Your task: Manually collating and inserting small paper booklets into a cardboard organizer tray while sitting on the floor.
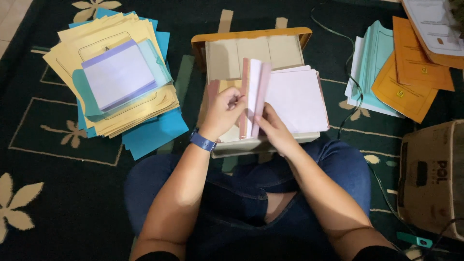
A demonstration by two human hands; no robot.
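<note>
The person wears blue jeans [309,169] torn open at the right knee, black sleeves [154,255] pushed above the elbows, and a blue wristband [202,141] on the left wrist; both hands are bare.

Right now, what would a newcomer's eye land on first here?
Both hands, left hand and right hand, pinch a folded pink-and-white paper upright at centre, over a small wooden desk. To the left lies a tall stack of yellow and blue folders; orange folders fan out at upper right.
</note>
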